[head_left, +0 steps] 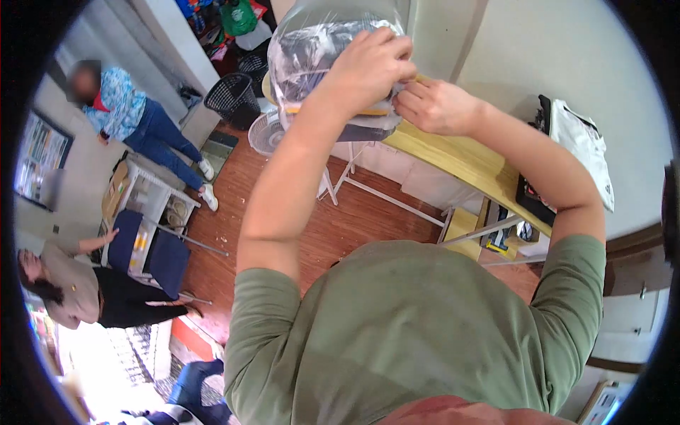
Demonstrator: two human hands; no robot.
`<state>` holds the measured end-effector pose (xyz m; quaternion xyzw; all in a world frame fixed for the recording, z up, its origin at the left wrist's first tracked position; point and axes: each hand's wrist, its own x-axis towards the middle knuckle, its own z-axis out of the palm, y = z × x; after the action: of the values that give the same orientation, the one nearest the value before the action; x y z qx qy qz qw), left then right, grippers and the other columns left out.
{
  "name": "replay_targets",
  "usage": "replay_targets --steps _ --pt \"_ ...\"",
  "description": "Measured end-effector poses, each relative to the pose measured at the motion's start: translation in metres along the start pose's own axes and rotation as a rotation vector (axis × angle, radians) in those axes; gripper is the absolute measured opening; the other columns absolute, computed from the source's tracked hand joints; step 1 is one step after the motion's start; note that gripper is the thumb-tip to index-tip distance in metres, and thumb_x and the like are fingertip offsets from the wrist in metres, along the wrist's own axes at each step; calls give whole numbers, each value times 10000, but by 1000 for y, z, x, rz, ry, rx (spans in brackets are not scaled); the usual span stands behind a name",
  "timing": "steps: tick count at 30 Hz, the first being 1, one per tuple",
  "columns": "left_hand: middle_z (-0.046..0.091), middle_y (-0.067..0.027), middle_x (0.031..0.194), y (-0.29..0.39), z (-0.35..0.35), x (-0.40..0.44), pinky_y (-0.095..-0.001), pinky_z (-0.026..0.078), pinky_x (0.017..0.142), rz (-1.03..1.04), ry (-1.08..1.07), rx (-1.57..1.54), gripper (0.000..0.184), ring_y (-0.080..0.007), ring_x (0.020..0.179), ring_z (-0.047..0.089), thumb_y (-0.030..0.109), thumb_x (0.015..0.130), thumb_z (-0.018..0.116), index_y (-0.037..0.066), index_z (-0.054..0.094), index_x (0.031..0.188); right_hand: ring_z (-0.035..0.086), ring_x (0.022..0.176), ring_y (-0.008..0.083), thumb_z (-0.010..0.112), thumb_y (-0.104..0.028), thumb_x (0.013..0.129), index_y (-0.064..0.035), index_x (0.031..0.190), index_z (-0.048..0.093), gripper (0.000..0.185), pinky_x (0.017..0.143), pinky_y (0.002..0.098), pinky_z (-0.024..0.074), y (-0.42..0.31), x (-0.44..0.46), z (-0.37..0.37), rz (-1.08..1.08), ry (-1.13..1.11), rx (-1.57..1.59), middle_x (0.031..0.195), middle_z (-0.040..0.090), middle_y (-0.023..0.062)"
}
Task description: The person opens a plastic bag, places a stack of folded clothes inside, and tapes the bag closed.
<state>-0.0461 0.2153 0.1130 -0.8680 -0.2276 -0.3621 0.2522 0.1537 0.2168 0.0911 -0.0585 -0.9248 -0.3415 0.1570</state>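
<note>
A clear plastic bag (301, 60) with dark and white folded material inside stands at the top centre, at the end of a yellow wooden table (460, 157). My left hand (375, 64) lies over the bag's right side, its fingers bent and pressed together near the edge. Close beside it, my right hand (433, 106) is closed in a pinch at the bag's right edge. What the fingertips of both hands hold is too small to make out. A yellow strip shows across the bag below my left hand.
White and black clothes (577, 145) lie on the table's right part. A black basket (232, 99) and a fan (266, 133) are left of the bag. Two people stand at the left, near a folding chair (166, 262); another person's legs (195, 386) show at lower left.
</note>
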Motion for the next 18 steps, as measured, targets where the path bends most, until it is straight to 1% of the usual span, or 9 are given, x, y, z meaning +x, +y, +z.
replay_targets --steps 3,5,6,9,11,13,16,17,18 --pt "616 -69 932 43 0 -31 -359 471 803 -419 428 -140 123 -240 879 579 90 822 705 57 697 941 608 673 219 590 -99 837 3 810 576 106 566 344 496 -34 -14 19 495 22 190 719 542 85" --pt "624 -82 954 86 29 -80 -315 479 798 -840 791 -384 153 -185 879 592 66 909 628 24 654 1053 574 626 171 574 -114 894 -4 811 576 137 532 308 468 -66 -14 41 1113 125 859 681 528 49" --pt "627 -76 958 107 46 -104 -291 478 791 -937 748 -402 182 -164 871 590 66 929 604 3 625 1098 557 602 147 566 -121 923 -8 812 576 159 516 290 454 -78 -10 47 1416 173 1205 661 521 31" --pt "601 -52 876 138 76 -114 -275 478 686 -1139 680 -729 238 -123 773 576 84 914 632 -19 595 1126 465 536 86 574 -134 939 -33 819 596 159 459 237 371 -105 16 47 1748 730 2217 628 494 -23" --pt "587 -45 808 143 77 -99 -278 468 594 -1291 700 -888 177 -111 708 581 79 876 675 -18 628 1016 412 502 74 580 -129 934 -50 838 613 129 436 223 317 -103 14 61 1794 750 2335 620 490 -38" --pt "587 -52 798 134 71 -98 -282 466 605 -1274 533 -701 127 -125 705 583 70 850 685 5 658 956 365 469 64 607 -141 923 -62 810 626 139 419 221 260 -100 4 66 1724 646 2407 599 477 -49" --pt "598 -78 797 121 54 -100 -313 476 648 -1096 418 -242 70 -200 708 597 45 788 705 39 697 858 367 473 55 645 -158 904 -50 831 654 131 419 227 229 -85 -9 61 1576 331 2110 609 489 -53" --pt "605 -81 798 116 49 -100 -320 476 656 -1035 419 -72 84 -208 710 597 41 780 712 33 698 862 455 494 95 688 -156 868 -54 911 692 110 440 254 320 -75 -15 65 1469 125 1855 619 524 -18" --pt "611 -83 798 110 44 -98 -327 477 664 -970 418 99 97 -216 712 597 37 772 719 27 700 866 494 550 111 685 -124 856 -58 912 695 87 485 258 363 -67 -13 59 1258 233 1468 664 545 -5"
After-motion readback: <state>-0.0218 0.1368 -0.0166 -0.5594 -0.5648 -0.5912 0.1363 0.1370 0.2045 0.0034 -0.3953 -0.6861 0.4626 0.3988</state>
